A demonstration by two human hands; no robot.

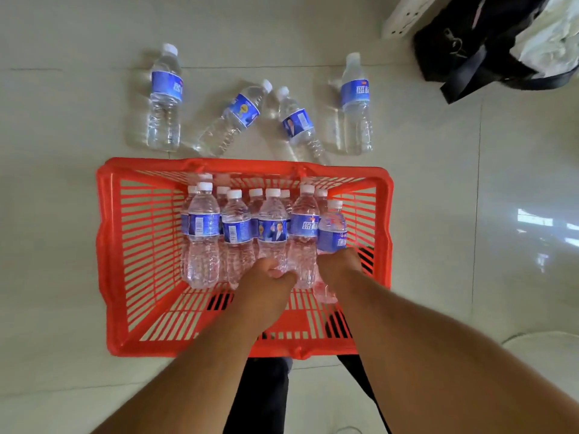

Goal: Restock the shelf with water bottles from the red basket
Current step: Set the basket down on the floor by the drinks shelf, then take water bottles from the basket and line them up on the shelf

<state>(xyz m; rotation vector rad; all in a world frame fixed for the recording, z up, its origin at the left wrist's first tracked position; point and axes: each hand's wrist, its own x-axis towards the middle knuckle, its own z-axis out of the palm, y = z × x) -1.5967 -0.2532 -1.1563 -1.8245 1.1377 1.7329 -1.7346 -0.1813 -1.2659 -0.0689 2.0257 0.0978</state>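
Already both hands are curled round full water bottles in the red basket [108, 252], the left hand [269, 274] on the middle bottle [272, 227], the right hand [340, 264] on the end bottle [332, 230]; they look heavy, slick and slightly squashy, so a low-body grasp probably suits.

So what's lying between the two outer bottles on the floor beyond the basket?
In the head view, two more bottles lie tilted between the far-left bottle and far-right bottle, caps nearly meeting.

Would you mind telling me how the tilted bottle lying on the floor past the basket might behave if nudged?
The tilted bottle lies on its round side, so it would probably roll. It looks full, so likely heavyish. Its cap nearly meets the neighbouring bottle, which it may bump.
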